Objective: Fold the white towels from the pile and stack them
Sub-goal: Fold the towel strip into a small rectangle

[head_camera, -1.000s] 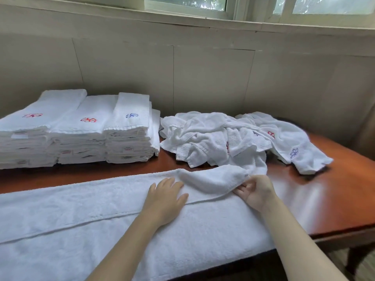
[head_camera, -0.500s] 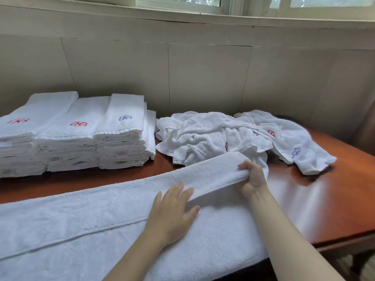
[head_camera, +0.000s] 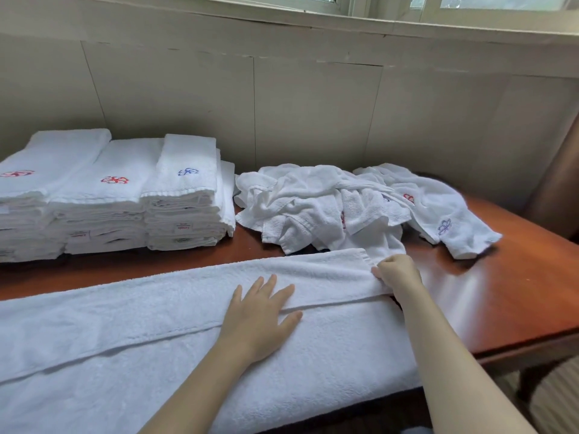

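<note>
Fingers [head_camera: 378, 271] of right hand [head_camera: 399, 272] pinched flap of long white terry towel [head_camera: 109, 324], since lowered flat; left hand [head_camera: 260, 317] lay open; fold judged set.

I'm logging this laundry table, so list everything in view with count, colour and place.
Spread towel: one, white, along the table's near edge.
Folded towel stacks: at least three, white, red or blue emblems, far left.
Unfolded towel pile: one, white, far centre-right.
Table: one, reddish-brown wood, under everything.
Wall: one, beige panels, behind the table.
Window: pale frame, top edge.
Left hand: one, flat on the spread towel.
Right hand: one, pinching the spread towel's right end.
</note>
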The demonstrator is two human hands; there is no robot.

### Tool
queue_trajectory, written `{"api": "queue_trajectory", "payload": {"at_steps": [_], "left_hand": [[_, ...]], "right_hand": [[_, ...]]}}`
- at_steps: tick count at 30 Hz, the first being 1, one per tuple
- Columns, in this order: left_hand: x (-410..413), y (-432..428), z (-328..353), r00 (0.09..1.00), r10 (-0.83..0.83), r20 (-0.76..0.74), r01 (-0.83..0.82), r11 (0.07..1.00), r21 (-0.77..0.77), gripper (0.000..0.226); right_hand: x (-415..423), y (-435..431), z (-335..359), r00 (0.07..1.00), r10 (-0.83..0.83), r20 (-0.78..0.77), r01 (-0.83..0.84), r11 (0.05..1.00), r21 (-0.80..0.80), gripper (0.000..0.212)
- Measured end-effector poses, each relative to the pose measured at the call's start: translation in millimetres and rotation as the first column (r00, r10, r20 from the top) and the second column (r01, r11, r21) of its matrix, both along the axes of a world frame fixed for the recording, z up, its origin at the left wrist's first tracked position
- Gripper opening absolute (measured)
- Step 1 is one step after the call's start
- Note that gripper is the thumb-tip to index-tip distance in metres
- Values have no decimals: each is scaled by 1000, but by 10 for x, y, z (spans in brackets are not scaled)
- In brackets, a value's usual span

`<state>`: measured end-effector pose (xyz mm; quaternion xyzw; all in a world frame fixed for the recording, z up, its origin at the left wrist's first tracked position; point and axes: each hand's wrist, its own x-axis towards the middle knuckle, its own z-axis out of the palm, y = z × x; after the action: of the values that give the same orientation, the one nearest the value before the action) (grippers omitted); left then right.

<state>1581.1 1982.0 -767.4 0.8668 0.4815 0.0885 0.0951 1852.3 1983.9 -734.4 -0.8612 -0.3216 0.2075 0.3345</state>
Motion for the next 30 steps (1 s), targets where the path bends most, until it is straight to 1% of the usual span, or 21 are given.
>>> {"api": "queue_trajectory", "payload": {"at_steps": [1,4,5,7,8,9,10,12,14,15,16,17,18,19,21,22,24,25,26,28,30], "left_hand": [[-7,-11,-1,1000,-2,2,2,1000,22,59],[-12,-63,25,999,-24,47,18,993,115,54],[-16,-93,38,994,-50,95,32,984,176,47],[-18,-134,65,978,-116,173,50,938,342,24],[-27,-143,57,975,-140,176,56,908,414,16],[-33,-155,57,976,-141,163,56,897,439,14],[-41,-155,52,978,-138,157,59,903,426,12],[-58,-142,35,974,-134,182,58,927,371,7],[-88,-146,20,968,-121,219,58,960,273,22],[-112,-134,28,963,-121,242,62,970,237,27],[-147,-116,55,958,-125,260,79,981,180,29],[-194,-94,103,957,-124,262,98,989,110,30],[-257,-62,144,961,-111,252,99,993,59,31],[-336,-14,172,975,-72,211,68,997,28,35],[-613,112,187,991,100,90,-100,995,-9,49],[-734,168,183,980,195,28,-195,981,-27,53],[-1070,236,145,921,381,-87,-385,922,-44,58],[-1219,250,123,893,435,-114,-443,895,-49,59],[-1332,257,109,885,454,-105,-461,886,-56,59],[-1503,243,91,900,432,-53,-435,899,-58,57],[-1660,221,76,899,438,-20,-438,898,-40,55]], "right_hand": [[-9,-16,-2,1000,-4,20,4,1000,7,24],[-33,-61,-16,999,18,32,-19,999,38,28],[-33,-85,-6,999,7,42,-8,999,34,27],[-25,-141,14,997,-13,72,12,1000,15,20],[-33,-169,28,996,-10,86,10,1000,2,18],[-51,-193,45,995,-4,105,6,1000,-15,17],[-83,-210,64,990,1,139,4,999,-37,17],[-211,-227,110,962,9,275,17,996,-93,24],[-410,-197,134,880,63,471,-13,994,-109,33],[-538,-158,134,815,127,565,-85,991,-100,34],[-686,-108,112,750,206,628,-195,977,-87,35],[-849,-59,70,691,303,657,-324,941,-93,37],[-1014,-18,9,642,417,643,-447,885,-129,42],[-1163,9,-58,601,537,592,-539,820,-196,47],[-1377,61,-181,546,708,448,-624,701,-346,52],[-1365,74,-198,558,726,402,-618,687,-382,52],[-1356,134,-173,605,718,345,-590,695,-411,52],[-1362,162,-147,618,711,336,-571,699,-429,53],[-1386,184,-125,624,703,340,-550,705,-448,53],[-1535,215,-120,622,690,370,-520,718,-463,53],[-1781,228,-141,590,696,409,-539,717,-442,53]]}}
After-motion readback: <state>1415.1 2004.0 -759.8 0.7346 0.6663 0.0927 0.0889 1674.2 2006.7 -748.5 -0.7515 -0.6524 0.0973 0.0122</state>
